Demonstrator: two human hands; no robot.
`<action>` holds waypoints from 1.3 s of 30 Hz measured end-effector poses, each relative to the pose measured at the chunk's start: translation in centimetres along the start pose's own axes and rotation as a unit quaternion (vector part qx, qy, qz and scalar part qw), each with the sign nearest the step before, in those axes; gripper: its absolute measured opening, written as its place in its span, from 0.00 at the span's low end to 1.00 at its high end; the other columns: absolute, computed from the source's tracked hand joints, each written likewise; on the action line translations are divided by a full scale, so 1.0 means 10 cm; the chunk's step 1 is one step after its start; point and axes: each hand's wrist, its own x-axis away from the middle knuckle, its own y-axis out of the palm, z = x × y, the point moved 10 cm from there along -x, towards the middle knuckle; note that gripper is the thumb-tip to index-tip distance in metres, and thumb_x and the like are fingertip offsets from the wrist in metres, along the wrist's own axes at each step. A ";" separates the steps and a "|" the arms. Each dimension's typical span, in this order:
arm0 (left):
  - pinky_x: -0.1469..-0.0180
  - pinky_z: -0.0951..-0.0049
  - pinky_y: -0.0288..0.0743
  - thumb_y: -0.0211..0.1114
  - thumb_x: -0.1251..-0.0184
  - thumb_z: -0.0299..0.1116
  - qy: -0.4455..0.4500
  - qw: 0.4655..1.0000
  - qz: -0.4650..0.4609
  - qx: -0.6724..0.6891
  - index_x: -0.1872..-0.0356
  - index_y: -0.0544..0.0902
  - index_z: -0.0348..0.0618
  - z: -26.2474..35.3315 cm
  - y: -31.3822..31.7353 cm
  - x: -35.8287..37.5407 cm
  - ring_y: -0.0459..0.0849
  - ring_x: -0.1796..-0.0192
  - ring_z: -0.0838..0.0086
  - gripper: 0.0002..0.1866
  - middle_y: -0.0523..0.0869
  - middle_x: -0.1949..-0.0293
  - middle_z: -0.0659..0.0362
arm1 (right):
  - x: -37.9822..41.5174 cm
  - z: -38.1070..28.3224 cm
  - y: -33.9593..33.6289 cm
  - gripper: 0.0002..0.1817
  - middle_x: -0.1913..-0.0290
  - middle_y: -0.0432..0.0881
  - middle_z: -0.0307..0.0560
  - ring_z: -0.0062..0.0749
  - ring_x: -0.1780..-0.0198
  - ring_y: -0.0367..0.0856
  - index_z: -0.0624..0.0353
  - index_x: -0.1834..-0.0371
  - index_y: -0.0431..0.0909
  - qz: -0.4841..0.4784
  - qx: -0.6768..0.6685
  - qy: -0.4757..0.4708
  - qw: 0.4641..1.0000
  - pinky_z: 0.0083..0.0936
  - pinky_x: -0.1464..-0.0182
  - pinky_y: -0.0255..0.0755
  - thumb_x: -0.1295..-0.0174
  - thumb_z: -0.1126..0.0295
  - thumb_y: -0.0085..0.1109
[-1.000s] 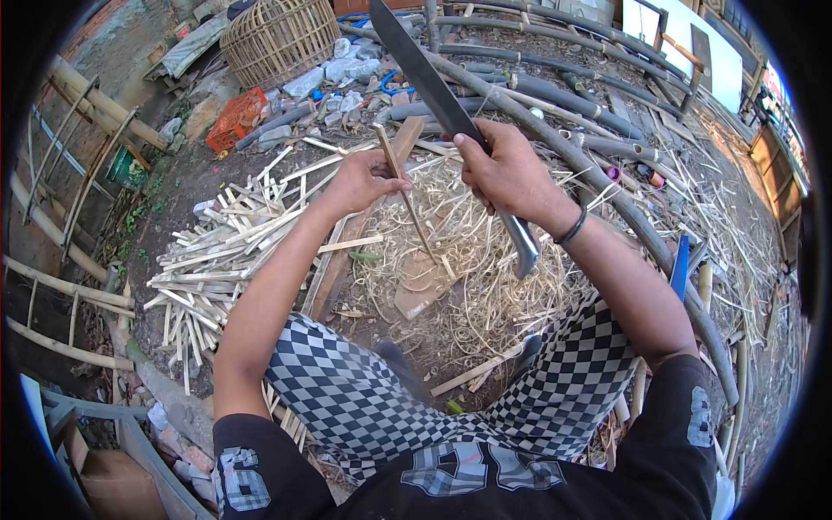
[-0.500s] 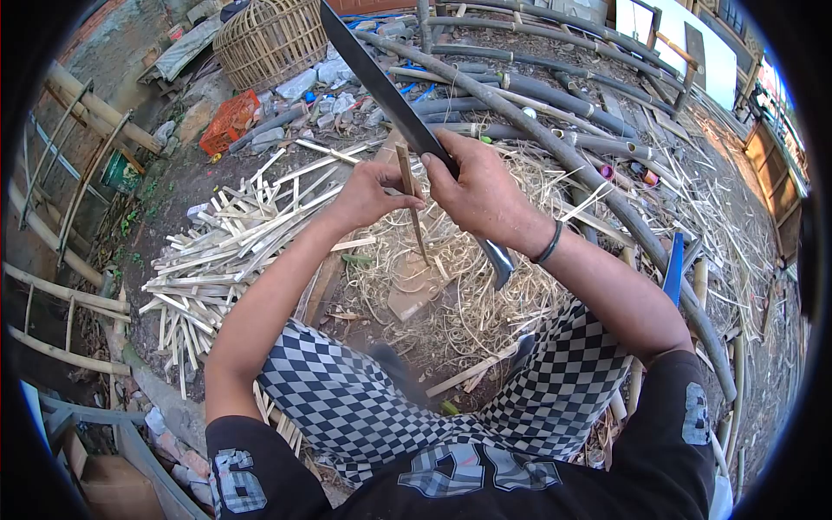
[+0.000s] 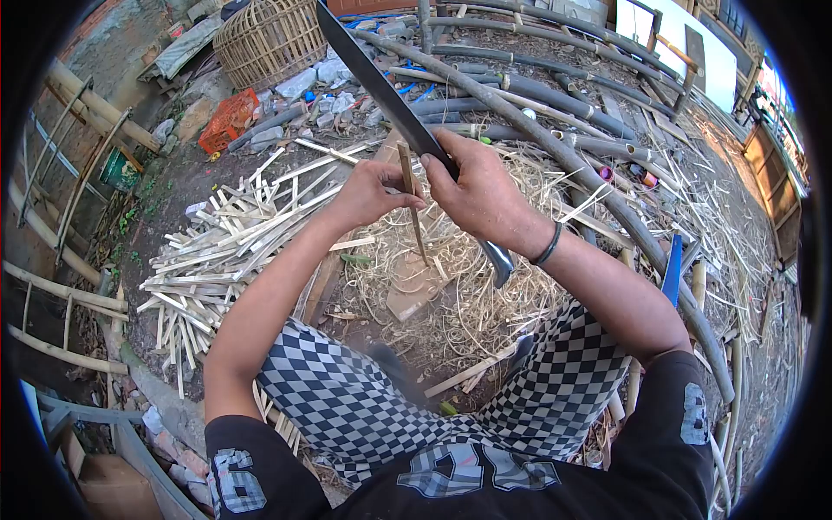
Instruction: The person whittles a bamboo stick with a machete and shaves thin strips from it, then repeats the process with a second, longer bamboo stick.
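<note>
Fingers and thumb of my left hand (image 3: 373, 195) pinch a thin brown bamboo strip (image 3: 414, 217), which stands nearly upright with its lower end over a flat wooden board (image 3: 412, 290). My right hand (image 3: 477, 186) is wrapped round the handle of a long dark machete (image 3: 373, 82). Its blade slants up to the upper left, and the handle's curved end shows below the palm. The blade's base is close to the strip's top; whether they touch I cannot tell. Curly bamboo shavings (image 3: 485, 286) lie around the board, between my knees.
A pile of pale split strips (image 3: 234, 243) lies at the left. Behind are a red crate (image 3: 230, 123), a woven bamboo basket (image 3: 269, 39) and dark bamboo poles (image 3: 563, 100). A blue tool (image 3: 673, 269) is beside my right arm. A bamboo frame (image 3: 69, 299) stands far left.
</note>
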 end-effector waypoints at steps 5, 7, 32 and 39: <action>0.56 0.71 0.82 0.82 0.44 0.31 0.004 1.000 -0.006 0.003 0.61 0.91 0.40 0.02 0.01 0.00 0.88 0.64 0.80 0.12 0.93 0.67 0.59 | 0.00 -0.01 0.01 0.11 0.65 0.84 0.68 0.65 0.59 0.84 0.68 0.54 0.78 -0.008 0.006 0.001 1.000 0.51 0.56 0.77 0.30 0.70 0.53; 0.56 0.70 0.82 0.81 0.43 0.30 -0.003 1.000 -0.006 -0.008 0.61 0.91 0.40 0.02 0.00 0.00 0.88 0.64 0.80 0.11 0.93 0.67 0.58 | 0.00 0.00 0.02 0.11 0.66 0.84 0.68 0.66 0.59 0.84 0.68 0.54 0.78 -0.008 0.009 0.000 1.000 0.51 0.56 0.77 0.30 0.70 0.53; 0.54 0.66 0.84 0.79 0.40 0.33 0.064 0.995 0.022 -0.068 0.60 0.87 0.33 0.10 0.04 -0.03 0.90 0.64 0.70 0.14 0.92 0.67 0.50 | -0.01 -0.04 0.00 0.09 0.67 0.83 0.69 0.69 0.60 0.83 0.69 0.60 0.76 -0.016 0.041 0.006 0.999 0.54 0.56 0.76 0.31 0.71 0.54; 0.55 0.66 0.83 0.80 0.41 0.34 0.049 0.997 0.021 -0.047 0.59 0.87 0.34 0.15 0.03 0.01 0.89 0.65 0.68 0.15 0.91 0.68 0.48 | 0.00 -0.04 0.03 0.10 0.66 0.83 0.69 0.69 0.61 0.83 0.68 0.58 0.75 -0.012 0.053 0.003 0.998 0.55 0.56 0.76 0.29 0.70 0.52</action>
